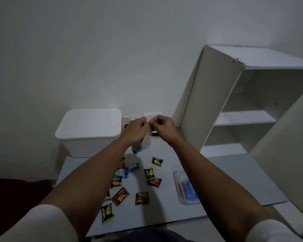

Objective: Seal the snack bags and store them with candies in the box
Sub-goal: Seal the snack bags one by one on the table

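While both hands pinch the mouth of the clear snack bag (144,143), which hangs above the far end of the grey board (226,172), I judge the sealing step is in hand. My left hand (136,129) and right hand (162,126) are curled, fingertips nearly meeting on the top edge; the bag's contents are too dim to name. To seal well I would press along the whole strip, keeping the mouth level. Wrapped candies (148,173) lie scattered on the board below and nearer. Far left stands the white box (87,137) with its lid on, so nothing inside shows. Near right, a clear tray (182,186) holds blue packets. A white shelf unit (243,116) stands right.
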Available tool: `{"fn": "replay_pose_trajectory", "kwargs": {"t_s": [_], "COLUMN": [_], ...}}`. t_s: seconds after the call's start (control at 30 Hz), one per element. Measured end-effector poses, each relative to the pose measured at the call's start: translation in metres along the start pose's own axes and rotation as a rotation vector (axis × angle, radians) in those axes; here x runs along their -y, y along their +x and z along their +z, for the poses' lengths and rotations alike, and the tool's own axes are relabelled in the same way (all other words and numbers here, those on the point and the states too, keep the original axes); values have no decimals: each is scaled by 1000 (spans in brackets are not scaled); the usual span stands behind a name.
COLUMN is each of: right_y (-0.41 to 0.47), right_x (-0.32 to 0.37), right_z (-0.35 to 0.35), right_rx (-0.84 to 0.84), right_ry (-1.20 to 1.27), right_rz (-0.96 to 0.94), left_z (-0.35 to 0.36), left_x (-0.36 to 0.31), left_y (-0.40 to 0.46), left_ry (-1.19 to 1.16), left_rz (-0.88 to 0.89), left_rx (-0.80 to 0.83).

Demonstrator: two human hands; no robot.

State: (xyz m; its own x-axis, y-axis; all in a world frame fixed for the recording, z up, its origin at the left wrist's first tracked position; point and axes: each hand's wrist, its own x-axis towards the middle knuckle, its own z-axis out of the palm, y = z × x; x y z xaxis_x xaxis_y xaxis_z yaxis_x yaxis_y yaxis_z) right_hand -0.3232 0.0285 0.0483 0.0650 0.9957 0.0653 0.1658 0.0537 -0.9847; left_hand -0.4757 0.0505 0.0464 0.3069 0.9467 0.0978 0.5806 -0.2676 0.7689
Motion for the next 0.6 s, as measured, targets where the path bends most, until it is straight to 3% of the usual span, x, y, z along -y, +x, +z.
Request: {"fn": "replay_pose_trajectory", "kwargs": {"t_s": [0.23, 0.43, 0.6], "right_y": [1, 13, 11], "right_x": [5, 1, -14], "right_z": [-8, -15, -23], "right_rx": [157, 47, 126], "right_ry": [40, 40, 15], "right_rz": [198, 204, 343], "left_z": [-5, 5, 19], "left_x": [-3, 3, 0], "left_y": [9, 11, 16], "left_ry": [-26, -104, -125], "left_rz": [-25, -56, 7], "left_rx": [-25, 35, -9]}}
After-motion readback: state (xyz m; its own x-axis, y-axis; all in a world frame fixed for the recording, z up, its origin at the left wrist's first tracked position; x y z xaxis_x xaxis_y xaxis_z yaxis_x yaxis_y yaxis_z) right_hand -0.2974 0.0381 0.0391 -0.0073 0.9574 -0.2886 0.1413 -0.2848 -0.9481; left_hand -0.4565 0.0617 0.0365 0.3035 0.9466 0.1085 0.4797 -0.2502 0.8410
